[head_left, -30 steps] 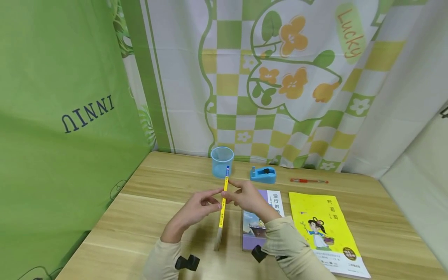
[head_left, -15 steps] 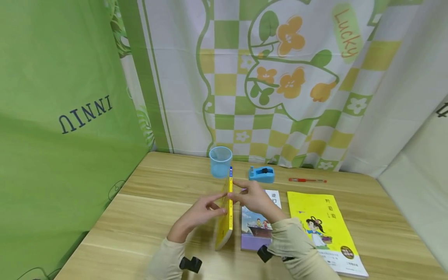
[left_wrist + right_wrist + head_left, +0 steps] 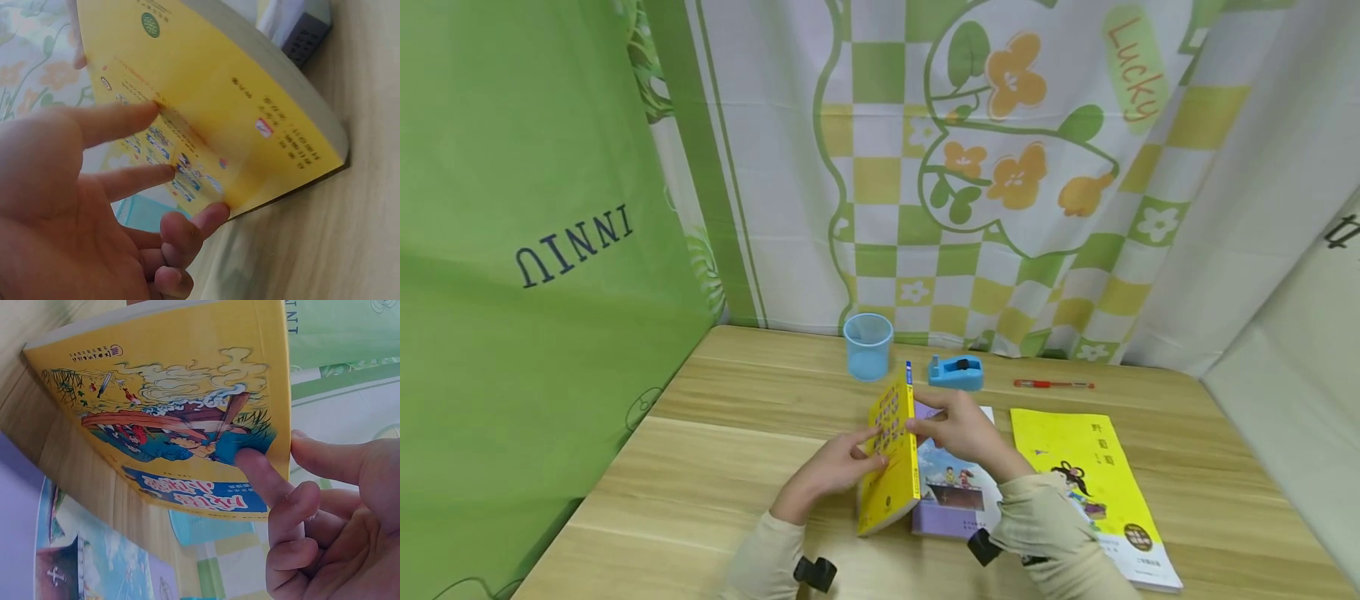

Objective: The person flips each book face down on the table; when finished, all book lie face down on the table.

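Observation:
A yellow book (image 3: 891, 467) stands upright and tilted in the head view, its spine towards me. My right hand (image 3: 958, 429) pinches it near the spine; in the right wrist view the index finger lies on the illustrated front cover (image 3: 169, 425) and the thumb is at the spine edge. On the other side, my left hand (image 3: 827, 471) touches the yellow back cover (image 3: 206, 75) with its thumb and extended fingertips, while its outer fingers bend loosely. Beneath and behind the right hand lies a purple book (image 3: 940, 521) with a ship picture, partly covered.
A blue mesh pen cup (image 3: 868, 354) stands at the back of the wooden table (image 3: 700, 467). Right of it are a blue tape dispenser (image 3: 957, 373) and a red pen (image 3: 1054, 384). Another yellow book (image 3: 1060, 442) lies flat at the right, partly under the right sleeve.
Both hands have moved slightly right with the yellow book. It has turned from nearly edge-on, so its back cover now shows in the head view.

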Demonstrator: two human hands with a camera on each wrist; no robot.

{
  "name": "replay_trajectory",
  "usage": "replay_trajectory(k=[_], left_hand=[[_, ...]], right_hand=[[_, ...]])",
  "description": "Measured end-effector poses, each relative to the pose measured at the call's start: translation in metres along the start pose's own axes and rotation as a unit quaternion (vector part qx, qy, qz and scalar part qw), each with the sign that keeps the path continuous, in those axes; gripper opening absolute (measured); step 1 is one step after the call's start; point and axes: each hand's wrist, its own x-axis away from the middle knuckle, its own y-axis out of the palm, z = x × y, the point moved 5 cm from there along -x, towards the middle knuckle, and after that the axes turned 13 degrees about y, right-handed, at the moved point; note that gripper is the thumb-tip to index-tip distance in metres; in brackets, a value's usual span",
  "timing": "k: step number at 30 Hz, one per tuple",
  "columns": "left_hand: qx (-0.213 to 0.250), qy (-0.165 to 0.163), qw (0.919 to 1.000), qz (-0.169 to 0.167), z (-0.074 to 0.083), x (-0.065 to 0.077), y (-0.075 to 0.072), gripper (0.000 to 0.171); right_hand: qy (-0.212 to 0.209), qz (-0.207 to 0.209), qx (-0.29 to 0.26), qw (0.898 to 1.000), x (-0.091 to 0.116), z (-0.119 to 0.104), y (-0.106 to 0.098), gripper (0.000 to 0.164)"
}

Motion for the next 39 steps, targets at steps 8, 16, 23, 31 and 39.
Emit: replay_trajectory(k=[8, 16, 23, 31, 39], left_hand=[[-0.045, -0.025, 0.9987, 0.009, -0.001, 0.001, 0.004, 0.062], [-0.090, -0.058, 0.9939, 0.025, -0.003, 0.004, -0.003, 0.062], [-0.147, -0.127, 0.9791, 0.060, -0.011, 0.009, -0.019, 0.060], [-0.194, -0.165, 0.9627, 0.092, -0.019, 0.014, -0.034, 0.057], [-0.199, -0.172, 0.9590, 0.105, -0.024, 0.018, -0.041, 0.054]], right_hand=[[0.012, 0.003, -0.002, 1.000, 0.004, 0.010, -0.006, 0.053], [0.034, 0.020, 0.002, 0.999, 0.001, 0.016, 0.000, 0.051], [0.090, 0.044, 0.012, 0.995, -0.008, 0.026, 0.021, 0.052], [0.074, 0.063, 0.047, 0.994, -0.016, 0.028, 0.042, 0.052], [0.065, 0.089, 0.100, 0.989, -0.021, 0.031, 0.057, 0.044]])
